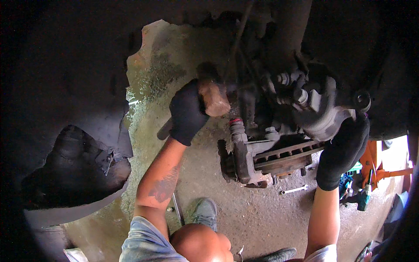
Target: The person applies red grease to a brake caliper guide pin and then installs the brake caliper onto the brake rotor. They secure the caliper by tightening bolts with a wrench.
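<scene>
My left hand [188, 111], in a black glove, is wrapped round a hammer. The rusty brown head of the hammer [216, 99] is slightly blurred and stands just above the red-tipped end of a grey brake caliper bracket [245, 159]. A stub of the dark handle shows below the glove. In the bracket sits a vented brake disc [290, 156], seen edge-on. On the right, my right hand [342, 150], gloved in black too, is closed against the outer end of the grey steering knuckle [321, 122]. Its fingertips are partly hidden there.
A dark wheel-arch liner [83, 168] frames the left. The strut [292, 26] rises at the top. A wrench [294, 190] lies on the concrete floor. At the right stand an orange jack [371, 163] and a green-and-black tool [363, 198]. A metal bar [178, 208] lies by my shoe.
</scene>
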`<state>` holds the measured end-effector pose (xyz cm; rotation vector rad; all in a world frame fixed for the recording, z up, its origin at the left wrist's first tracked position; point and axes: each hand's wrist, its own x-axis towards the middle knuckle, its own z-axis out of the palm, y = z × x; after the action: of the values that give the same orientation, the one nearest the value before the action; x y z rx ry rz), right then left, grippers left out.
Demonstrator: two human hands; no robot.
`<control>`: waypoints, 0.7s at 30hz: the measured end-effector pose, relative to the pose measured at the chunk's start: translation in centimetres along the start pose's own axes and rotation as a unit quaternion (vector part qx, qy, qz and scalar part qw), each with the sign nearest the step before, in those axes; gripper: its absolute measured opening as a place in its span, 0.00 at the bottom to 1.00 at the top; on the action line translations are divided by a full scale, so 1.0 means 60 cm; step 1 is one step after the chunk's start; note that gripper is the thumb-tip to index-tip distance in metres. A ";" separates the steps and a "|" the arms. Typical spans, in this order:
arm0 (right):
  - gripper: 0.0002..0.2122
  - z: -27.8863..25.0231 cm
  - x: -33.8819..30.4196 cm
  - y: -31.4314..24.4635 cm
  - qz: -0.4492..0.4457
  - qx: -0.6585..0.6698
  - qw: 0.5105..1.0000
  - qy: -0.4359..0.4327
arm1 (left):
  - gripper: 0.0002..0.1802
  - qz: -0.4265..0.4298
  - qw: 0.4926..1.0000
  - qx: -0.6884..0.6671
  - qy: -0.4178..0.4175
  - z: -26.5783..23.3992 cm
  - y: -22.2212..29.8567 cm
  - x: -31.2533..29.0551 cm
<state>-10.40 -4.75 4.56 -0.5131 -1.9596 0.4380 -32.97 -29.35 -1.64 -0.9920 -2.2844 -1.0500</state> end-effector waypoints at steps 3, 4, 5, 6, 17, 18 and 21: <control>0.25 0.002 -0.004 0.007 0.041 0.063 0.997 0.008 | 0.20 -0.020 0.999 0.012 0.031 0.004 -0.036 -0.004; 0.24 0.003 -0.003 0.005 0.043 0.069 0.997 0.011 | 0.20 -0.031 0.999 -0.013 0.033 0.007 -0.052 -0.007; 0.24 0.003 -0.002 0.005 0.045 0.072 0.996 0.013 | 0.19 -0.045 0.998 -0.040 0.031 0.005 -0.050 -0.007; 0.23 0.002 0.001 -0.001 0.019 0.029 0.999 0.015 | 0.19 -0.029 0.999 -0.021 0.032 0.002 -0.045 -0.007; 0.19 -0.002 -0.007 0.016 0.012 -0.017 1.000 0.004 | 0.17 -0.146 0.987 0.014 -0.069 0.028 -0.071 -0.123; 0.20 0.005 -0.007 0.016 0.047 0.089 0.995 0.015 | 0.16 -0.167 0.982 0.033 -0.080 0.033 -0.083 -0.139; 0.18 0.010 -0.006 0.014 0.065 0.181 0.981 0.036 | 0.14 -0.203 0.971 0.080 -0.103 0.038 -0.107 -0.184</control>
<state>-10.70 -4.28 3.63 -0.4165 -1.7306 0.8293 -30.89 -35.18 -13.03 -0.6041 -2.7723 -0.9253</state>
